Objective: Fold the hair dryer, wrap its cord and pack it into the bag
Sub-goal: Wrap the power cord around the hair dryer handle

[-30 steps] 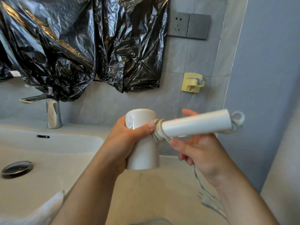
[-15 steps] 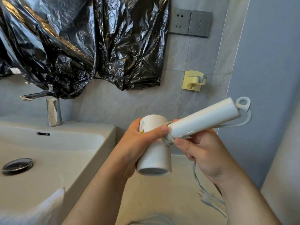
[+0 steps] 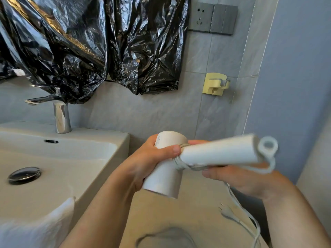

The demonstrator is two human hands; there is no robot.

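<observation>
A white hair dryer point(image 3: 167, 174) is held in mid-air in front of me. My left hand point(image 3: 148, 161) grips its round barrel, thumb pressed near the hinge. The handle point(image 3: 220, 153) points right, ending in a hanging loop. A few turns of the white cord point(image 3: 180, 162) sit around the hinge end. My right hand point(image 3: 238, 179) lies under the handle with the cord passing through it; its fingers are partly hidden. The rest of the cord hangs down to the plug point(image 3: 226, 211), which dangles at the lower right. No bag is clearly seen.
A white basin point(image 3: 71, 158) with a chrome tap point(image 3: 60, 115) and drain plug point(image 3: 24, 174) fills the left. Black plastic sheeting point(image 3: 89, 43) covers the wall above. A wall socket point(image 3: 213, 18) and a yellow holder point(image 3: 215, 84) are on the tiled wall. White cloth point(image 3: 35, 228) lies bottom left.
The handle has swung down from a raised tilt to nearly level. My right hand has slid from the hinge end to below the handle. The barrel now tilts with its open end away from view.
</observation>
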